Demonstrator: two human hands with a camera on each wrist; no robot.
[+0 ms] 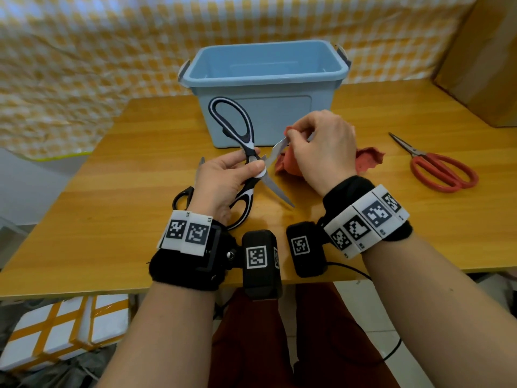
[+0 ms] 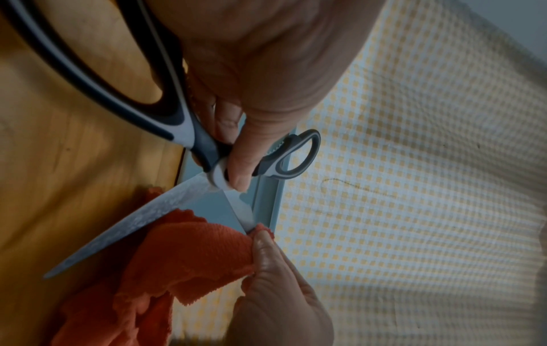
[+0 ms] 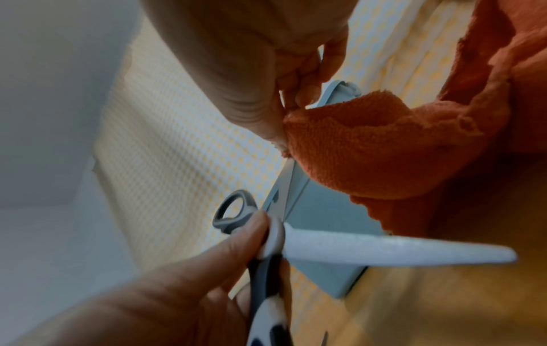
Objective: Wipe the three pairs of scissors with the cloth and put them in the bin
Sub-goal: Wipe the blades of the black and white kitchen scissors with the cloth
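Observation:
My left hand [image 1: 237, 169] grips the black-and-white scissors [image 1: 240, 135] at their pivot, holding them spread wide above the table in front of the blue bin [image 1: 268, 77]. One blade [image 2: 124, 224] points down toward me. My right hand [image 1: 307, 141] pinches the red cloth [image 1: 369, 161] around the tip of the other blade [image 3: 285, 185]. The cloth [image 2: 189, 252] hangs down onto the table. Red-handled scissors [image 1: 439, 169] lie on the table to the right. Black-handled scissors [image 1: 181, 194] lie under my left wrist, mostly hidden.
The wooden table [image 1: 112, 219] ends close in front of me and at the left. A cardboard box [image 1: 484, 57] stands at the back right. A yellow checked curtain [image 1: 84, 65] hangs behind the bin, whose inside looks bare.

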